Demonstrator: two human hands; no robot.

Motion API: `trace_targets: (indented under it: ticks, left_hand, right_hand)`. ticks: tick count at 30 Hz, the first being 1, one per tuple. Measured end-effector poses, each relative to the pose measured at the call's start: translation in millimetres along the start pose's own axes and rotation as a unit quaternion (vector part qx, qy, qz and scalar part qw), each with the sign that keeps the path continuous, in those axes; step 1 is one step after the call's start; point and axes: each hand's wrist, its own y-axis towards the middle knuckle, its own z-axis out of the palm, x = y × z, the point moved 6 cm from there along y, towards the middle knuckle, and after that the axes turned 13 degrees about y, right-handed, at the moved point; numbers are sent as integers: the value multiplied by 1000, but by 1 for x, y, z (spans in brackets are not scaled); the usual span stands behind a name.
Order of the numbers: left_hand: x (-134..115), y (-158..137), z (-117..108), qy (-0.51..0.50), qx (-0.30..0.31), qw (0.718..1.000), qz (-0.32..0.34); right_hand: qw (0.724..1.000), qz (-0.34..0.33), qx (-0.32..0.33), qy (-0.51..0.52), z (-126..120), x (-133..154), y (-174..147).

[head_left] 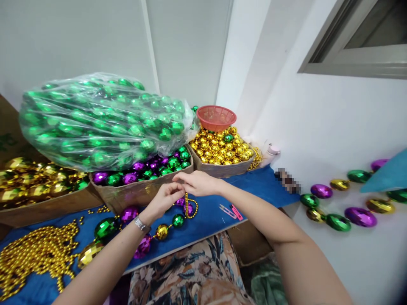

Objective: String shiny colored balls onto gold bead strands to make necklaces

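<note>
My left hand (165,201), with a watch at the wrist, and my right hand (202,183) meet above the blue table cover, fingers pinched together. From between their fingertips a short string of small gold beads (191,217) hangs in a loop; its upper end is hidden by the fingers. Below and left lies a strand of large beads, with a green bead (178,220), a gold bead (162,231) and a purple bead (142,247). To the right of the hands, thread snips (227,212) lie beside a pink piece (236,212).
Behind the hands stand a carton of purple and green beads (127,190) and a carton of gold beads (219,169), topped by a red basket (216,118). A plastic bag of green beads (104,123) rests across cartons. Gold bead strings (38,256) pile at left.
</note>
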Motion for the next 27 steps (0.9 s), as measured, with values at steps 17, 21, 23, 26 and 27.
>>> trace_targets:
  ticks: [17,21,23,26,27]
  left_hand:
    - [-36,24,-30,351,-105,920,142]
    - [-58,38,-14,419,-96,889,158]
    - [-65,46,-8,437,-90,882,152]
    - [-72,57,-8,450,-94,876,148]
    - [-74,61,-10,450,-98,875,150]
  right_hand:
    - [929,-33,-54,365,-38,-23,-42]
    - [829,-65,-210,515,-48,-10,-26]
    - [794,-59,-239,557,-50,-6,-11]
    - [758,-56,-294,579,-65,-6,5]
    - [753,-51,-316,575,-74,-8,8]
